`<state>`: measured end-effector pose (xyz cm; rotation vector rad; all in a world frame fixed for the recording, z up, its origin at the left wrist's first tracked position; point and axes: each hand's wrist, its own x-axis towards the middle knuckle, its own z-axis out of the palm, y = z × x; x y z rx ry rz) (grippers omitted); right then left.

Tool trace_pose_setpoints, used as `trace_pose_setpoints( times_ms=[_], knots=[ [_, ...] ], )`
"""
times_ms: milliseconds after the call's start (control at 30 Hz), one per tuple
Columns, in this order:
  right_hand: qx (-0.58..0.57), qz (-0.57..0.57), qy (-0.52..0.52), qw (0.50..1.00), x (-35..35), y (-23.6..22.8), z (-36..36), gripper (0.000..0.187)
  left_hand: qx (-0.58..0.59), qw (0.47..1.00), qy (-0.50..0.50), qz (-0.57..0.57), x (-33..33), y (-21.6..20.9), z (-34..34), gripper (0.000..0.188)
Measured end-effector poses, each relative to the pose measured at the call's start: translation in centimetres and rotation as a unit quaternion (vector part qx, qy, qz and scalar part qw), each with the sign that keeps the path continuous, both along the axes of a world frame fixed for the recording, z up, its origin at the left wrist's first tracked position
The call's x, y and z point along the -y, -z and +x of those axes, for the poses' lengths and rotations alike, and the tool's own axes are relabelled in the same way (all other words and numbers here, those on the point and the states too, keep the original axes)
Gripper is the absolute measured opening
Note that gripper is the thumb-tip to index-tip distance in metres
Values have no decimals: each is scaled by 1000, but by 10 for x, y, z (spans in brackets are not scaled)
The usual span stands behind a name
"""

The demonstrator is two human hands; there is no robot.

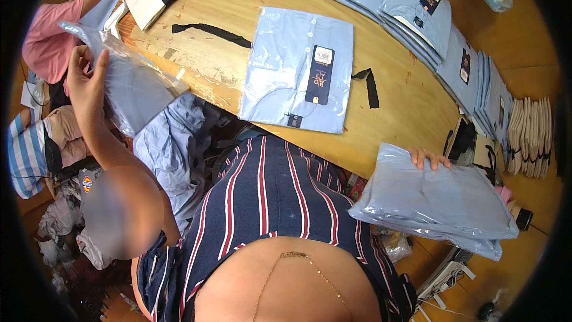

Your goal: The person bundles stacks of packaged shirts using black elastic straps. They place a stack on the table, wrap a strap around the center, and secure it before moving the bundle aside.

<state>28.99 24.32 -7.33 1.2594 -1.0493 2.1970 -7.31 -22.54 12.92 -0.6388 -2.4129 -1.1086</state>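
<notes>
My left hand is raised at the left, its fingers closed on the edge of a bagged shirt in clear plastic. That light blue shirt hangs tilted beside the table's left edge. At the right, the fingertips of my right hand curl over the far edge of bagged blue shirts, apparently a small stack; the rest of that hand and arm is hidden beneath. Between my hands, a folded light blue shirt in clear plastic lies flat on the table, with a dark tag on its front.
Stacks of bagged blue shirts line the far and right sides of the wooden table. Black cloth strips lie on it. Loose blue cloth hangs below its near edge. A person in a pink sleeve works at the far left.
</notes>
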Motion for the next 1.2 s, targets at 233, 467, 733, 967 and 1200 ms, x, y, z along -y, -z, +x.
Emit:
trace_pose_setpoints(
  times_ms=[233,467,733,967,1200],
  knots=[
    [24,3,-3,1000,8,-6,-6,40,181,946,127,236,-73,25,28,17],
    [176,-68,-75,979,33,-60,-55,41,217,960,123,131,-150,179,45,18],
    [553,-174,286,763,96,-56,-119,47,170,973,75,-138,-148,137,-8,27],
    [629,161,480,590,118,-31,-173,42,591,690,30,417,-246,147,-169,34],
    [621,349,523,467,122,-56,-168,56,470,740,-106,469,-312,160,-210,35]
  ],
)
